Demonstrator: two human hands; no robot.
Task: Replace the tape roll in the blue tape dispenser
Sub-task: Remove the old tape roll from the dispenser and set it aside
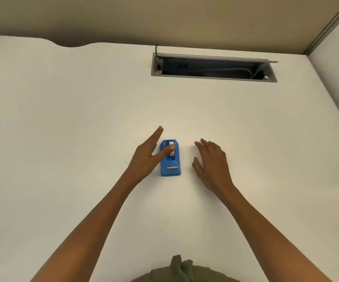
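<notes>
One blue tape dispenser (170,159), white roll (172,150) inside.

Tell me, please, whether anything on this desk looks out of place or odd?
Only the cable hatch at the back of the desk stands open, showing wires inside. The blue tape dispenser sits upright and looks intact, between the left hand and right hand.

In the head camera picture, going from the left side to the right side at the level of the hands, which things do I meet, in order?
Left hand → blue tape dispenser, with a tape roll in it, under the left thumb → bare white desk → right hand.
</notes>
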